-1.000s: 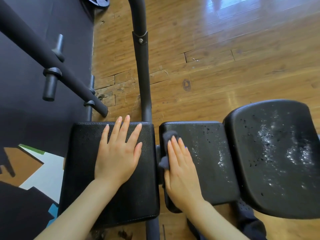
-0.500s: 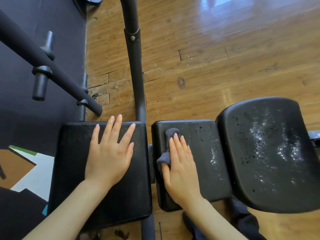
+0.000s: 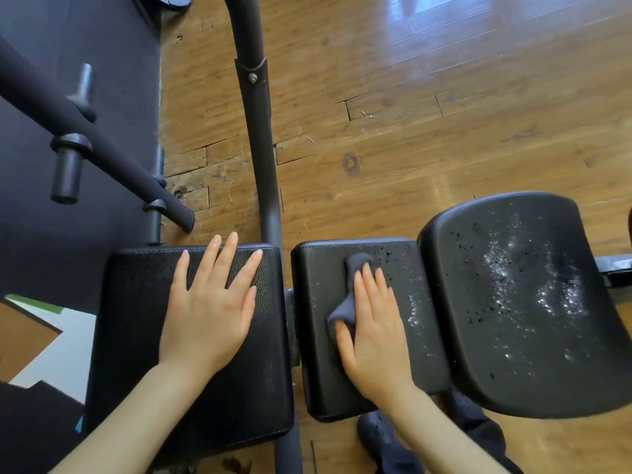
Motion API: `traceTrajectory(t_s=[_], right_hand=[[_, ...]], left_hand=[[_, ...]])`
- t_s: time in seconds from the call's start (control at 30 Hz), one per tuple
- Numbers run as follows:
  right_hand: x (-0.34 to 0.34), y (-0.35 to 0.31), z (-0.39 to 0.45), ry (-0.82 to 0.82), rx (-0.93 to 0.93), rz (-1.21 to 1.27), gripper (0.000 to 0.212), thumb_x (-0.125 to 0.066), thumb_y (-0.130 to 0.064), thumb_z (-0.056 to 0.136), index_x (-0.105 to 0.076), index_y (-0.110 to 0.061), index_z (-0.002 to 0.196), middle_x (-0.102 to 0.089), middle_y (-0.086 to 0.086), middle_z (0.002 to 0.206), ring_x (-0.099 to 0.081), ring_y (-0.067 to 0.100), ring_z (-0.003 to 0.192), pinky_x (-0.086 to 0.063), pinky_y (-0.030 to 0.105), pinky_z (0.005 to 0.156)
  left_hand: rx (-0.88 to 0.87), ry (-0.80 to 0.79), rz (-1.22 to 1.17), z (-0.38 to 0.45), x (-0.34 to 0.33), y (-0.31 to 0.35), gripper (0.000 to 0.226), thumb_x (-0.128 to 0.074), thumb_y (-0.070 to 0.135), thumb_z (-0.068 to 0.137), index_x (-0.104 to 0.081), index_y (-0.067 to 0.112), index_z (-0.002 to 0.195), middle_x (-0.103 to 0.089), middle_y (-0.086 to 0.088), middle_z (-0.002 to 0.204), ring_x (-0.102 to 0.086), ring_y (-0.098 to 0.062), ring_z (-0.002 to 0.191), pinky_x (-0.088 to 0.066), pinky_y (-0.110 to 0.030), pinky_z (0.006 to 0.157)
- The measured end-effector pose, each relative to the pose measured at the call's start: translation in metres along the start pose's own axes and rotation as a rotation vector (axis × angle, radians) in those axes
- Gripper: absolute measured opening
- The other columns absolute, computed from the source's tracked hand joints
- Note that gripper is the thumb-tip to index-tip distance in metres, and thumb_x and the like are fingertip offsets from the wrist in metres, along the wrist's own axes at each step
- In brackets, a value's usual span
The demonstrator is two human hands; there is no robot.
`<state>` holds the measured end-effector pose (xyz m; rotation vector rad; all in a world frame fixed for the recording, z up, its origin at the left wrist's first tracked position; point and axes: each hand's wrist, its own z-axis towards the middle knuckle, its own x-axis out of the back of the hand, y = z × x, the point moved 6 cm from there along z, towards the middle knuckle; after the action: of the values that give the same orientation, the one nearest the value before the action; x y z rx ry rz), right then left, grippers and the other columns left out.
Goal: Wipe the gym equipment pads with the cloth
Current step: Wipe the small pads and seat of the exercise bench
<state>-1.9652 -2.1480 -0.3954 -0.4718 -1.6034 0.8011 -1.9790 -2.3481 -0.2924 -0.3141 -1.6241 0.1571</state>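
Nearest, a dark shoe [image 3: 379, 439] and a dark trouser leg [image 3: 478, 425] show below the pads on the wood floor [image 3: 410, 148]. Left hand [image 3: 208, 309] lies flat on the left pad [image 3: 136, 336], fingers straight and spread, grasping nothing. Right hand [image 3: 376, 330] presses flat on the dark grey cloth [image 3: 345, 302], fingers straight; cloth bunched under the palm, sticking out past the fingertips and beside the thumb. Cloth sits on the middle pad [image 3: 318, 371], toward its left half. Right strip of that pad carries white flecks and dark specks. Just right, the large rounded pad [image 3: 530, 336] overlaps the middle pad's edge and is heavily speckled white and black. Farther out, a black frame tube [image 3: 260, 148] runs away between the left and middle pads. Far left, a padded bar [image 3: 85, 131] with pegs crosses over a dark mat [image 3: 119, 46].
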Motion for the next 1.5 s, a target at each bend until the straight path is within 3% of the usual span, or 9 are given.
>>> traceTrajectory(t_s=[0.1, 0.23, 0.37, 0.6, 0.87, 1.03, 1.13, 1.33, 1.5], right_hand=[[0.005, 0.009, -0.039, -0.029, 0.038, -0.022, 0.075, -0.044, -0.043, 0.091, -0.016, -0.011, 0.152, -0.016, 0.005, 0.159, -0.011, 0.021, 0.148, -0.006, 0.035, 0.119], [0.008, 0.015, 0.016, -0.031, 0.048, -0.111, 0.074, -0.042, -0.045, 0.089, -0.027, -0.004, 0.149, -0.023, 0.012, 0.157, -0.014, 0.025, 0.147, -0.011, 0.044, 0.119], [0.005, 0.016, 0.052, -0.006, -0.014, -0.103, 0.076, -0.036, -0.046, 0.089, -0.023, -0.002, 0.15, -0.014, 0.012, 0.158, -0.006, 0.026, 0.148, -0.002, 0.036, 0.12], [0.015, 0.031, -0.047, -0.047, 0.07, -0.049, 0.075, -0.046, -0.042, 0.089, -0.025, -0.002, 0.149, -0.021, 0.012, 0.157, -0.012, 0.025, 0.147, -0.014, 0.042, 0.117], [0.009, 0.025, 0.039, -0.011, 0.069, -0.094, 0.074, -0.041, -0.043, 0.091, -0.024, 0.0, 0.148, -0.015, 0.014, 0.158, -0.005, 0.024, 0.148, -0.006, 0.036, 0.12], [0.014, 0.032, -0.035, -0.045, 0.075, 0.013, 0.075, -0.048, -0.04, 0.09, -0.023, -0.003, 0.15, -0.018, 0.012, 0.158, -0.01, 0.023, 0.148, -0.014, 0.042, 0.117], [0.016, 0.039, -0.054, -0.058, 0.109, 0.018, 0.079, -0.052, -0.039, 0.085, -0.024, -0.001, 0.149, -0.021, 0.013, 0.157, -0.013, 0.025, 0.147, -0.016, 0.043, 0.116], [0.012, 0.039, 0.038, 0.002, 0.019, -0.051, 0.078, -0.042, -0.046, 0.088, -0.024, -0.001, 0.149, -0.015, 0.013, 0.158, -0.009, 0.024, 0.148, -0.003, 0.031, 0.12], [0.015, 0.045, -0.036, -0.023, 0.017, -0.01, 0.078, -0.047, -0.042, 0.088, -0.022, -0.001, 0.149, -0.017, 0.014, 0.158, -0.008, 0.023, 0.148, -0.012, 0.039, 0.118]], left_hand=[[-0.002, -0.003, -0.001, 0.001, 0.001, 0.001, 0.052, -0.033, 0.034, 0.096, -0.045, 0.019, 0.144, -0.034, -0.017, 0.153, -0.028, -0.032, 0.144, -0.02, -0.057, 0.112], [-0.037, 0.003, 0.021, 0.002, 0.001, 0.002, 0.053, -0.034, 0.031, 0.096, -0.042, 0.016, 0.146, -0.032, -0.019, 0.154, -0.027, -0.034, 0.144, -0.02, -0.058, 0.113], [-0.069, 0.002, 0.011, 0.002, -0.003, 0.007, 0.051, -0.039, 0.025, 0.094, -0.045, 0.014, 0.144, -0.033, -0.019, 0.153, -0.028, -0.033, 0.144, -0.023, -0.058, 0.113], [-0.011, -0.025, -0.017, -0.001, -0.003, 0.019, 0.055, -0.034, 0.04, 0.095, -0.045, 0.019, 0.144, -0.029, -0.022, 0.154, -0.024, -0.036, 0.145, -0.017, -0.061, 0.113], [-0.048, -0.029, 0.004, -0.003, -0.012, 0.037, 0.053, -0.031, 0.036, 0.097, -0.04, 0.021, 0.147, -0.023, -0.023, 0.156, -0.021, -0.037, 0.145, -0.021, -0.06, 0.113], [-0.005, -0.083, -0.009, -0.005, -0.013, 0.047, 0.054, -0.031, 0.042, 0.095, -0.047, 0.022, 0.142, -0.022, -0.024, 0.156, -0.02, -0.039, 0.145, -0.017, -0.063, 0.112], [-0.075, -0.099, 0.028, -0.005, -0.013, 0.054, 0.056, -0.032, 0.048, 0.095, -0.046, 0.023, 0.144, -0.025, -0.019, 0.156, -0.022, -0.037, 0.145, -0.015, -0.068, 0.11], [-0.101, -0.107, 0.027, -0.003, -0.013, 0.056, 0.056, -0.034, 0.049, 0.095, -0.047, 0.023, 0.143, -0.033, -0.014, 0.154, -0.026, -0.034, 0.144, -0.016, -0.069, 0.109], [-0.224, -0.15, 0.007, -0.009, -0.013, 0.062, 0.062, -0.032, 0.061, 0.092, -0.035, 0.034, 0.148, -0.024, -0.012, 0.158, -0.019, -0.039, 0.145, -0.013, -0.073, 0.107]])
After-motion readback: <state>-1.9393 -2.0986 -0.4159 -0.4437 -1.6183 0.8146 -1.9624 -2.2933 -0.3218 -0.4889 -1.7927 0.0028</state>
